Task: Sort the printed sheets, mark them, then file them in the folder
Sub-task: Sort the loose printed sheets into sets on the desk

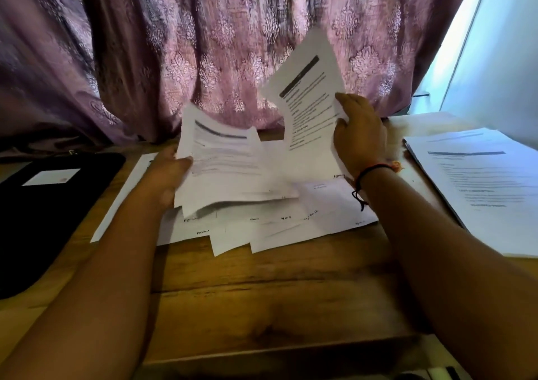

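Observation:
My left hand (170,173) grips the left edge of a thin bundle of printed sheets (230,170), lifted off the table and curling. My right hand (359,135) pinches the right edge of a single printed sheet (308,88) with a dark header bar, held upright and tilted above the table. Under both lies a loose spread of sheets (291,225) with small handwritten marks near their lower edges. A black folder (49,205) with a white label lies at the left, closed.
A second stack of printed sheets (480,181) lies at the right of the wooden table (262,292). A purple patterned curtain (203,45) hangs close behind the table. A bright window (495,45) is at the far right.

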